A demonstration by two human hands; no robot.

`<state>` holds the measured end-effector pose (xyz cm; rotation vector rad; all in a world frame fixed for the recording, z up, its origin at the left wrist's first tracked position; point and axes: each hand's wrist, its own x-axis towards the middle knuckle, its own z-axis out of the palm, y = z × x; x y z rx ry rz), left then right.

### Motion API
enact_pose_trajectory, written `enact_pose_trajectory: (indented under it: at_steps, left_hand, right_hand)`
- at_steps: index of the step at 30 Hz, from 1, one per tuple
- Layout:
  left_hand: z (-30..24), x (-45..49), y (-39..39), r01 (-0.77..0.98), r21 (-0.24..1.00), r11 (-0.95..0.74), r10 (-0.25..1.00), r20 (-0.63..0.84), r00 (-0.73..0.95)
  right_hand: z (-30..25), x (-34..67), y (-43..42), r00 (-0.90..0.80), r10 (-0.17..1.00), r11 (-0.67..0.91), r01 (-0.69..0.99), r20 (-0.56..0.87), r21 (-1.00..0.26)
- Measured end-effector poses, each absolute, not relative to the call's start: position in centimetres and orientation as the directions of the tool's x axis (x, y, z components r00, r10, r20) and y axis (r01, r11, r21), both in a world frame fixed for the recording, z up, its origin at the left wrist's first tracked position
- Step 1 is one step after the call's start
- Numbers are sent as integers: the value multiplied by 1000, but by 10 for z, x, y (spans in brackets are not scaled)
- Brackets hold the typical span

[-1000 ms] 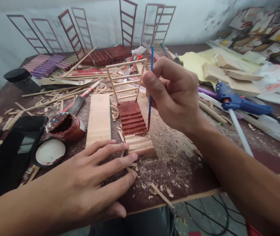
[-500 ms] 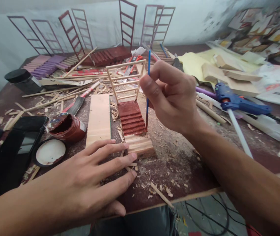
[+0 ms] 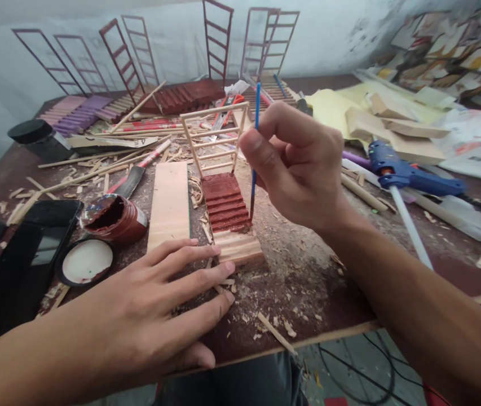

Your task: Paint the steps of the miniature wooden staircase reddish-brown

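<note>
A small ridged wooden piece [image 3: 227, 204] with a thin stick frame [image 3: 218, 144] standing at its far end lies on the table in front of me. Its far part is coated dark red, while the near part is bare wood. My right hand [image 3: 301, 163] pinches a thin blue paintbrush [image 3: 257, 118] upright, its tip at the piece's right edge near the border of the red. My left hand [image 3: 168, 293] lies flat with fingers spread, fingertips touching the near left side of the bare wood.
Left of the piece are a flat wooden board [image 3: 170, 197], an open jar of dark red paint [image 3: 115, 220], its lid [image 3: 87, 262] and a phone [image 3: 49, 231]. A blue glue gun [image 3: 409, 175] rests at right. Similar framed pieces [image 3: 189, 96] stand behind. Shavings litter the table [image 3: 316, 304].
The brush tip and right hand have shifted very slightly along the piece's right edge. My left hand stays in place.
</note>
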<state>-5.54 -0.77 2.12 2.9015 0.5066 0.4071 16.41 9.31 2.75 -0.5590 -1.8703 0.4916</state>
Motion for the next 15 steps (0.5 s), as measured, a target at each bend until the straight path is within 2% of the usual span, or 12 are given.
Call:
enact_pose_trajectory:
  at_steps: [5, 10, 15]
  left_hand:
    - [21, -56, -8, 310, 203, -929, 352, 224, 909]
    - [22, -55, -8, 312, 204, -928, 356, 230, 906]
    - [22, -55, -7, 315, 204, -927, 356, 219, 908]
  right_hand:
    - [26, 165, 92, -331, 634, 767, 150, 699, -624]
    - [28, 165, 91, -322, 632, 774, 208, 705, -598]
    - [30, 164, 90, -325, 550, 825, 69, 769, -561]
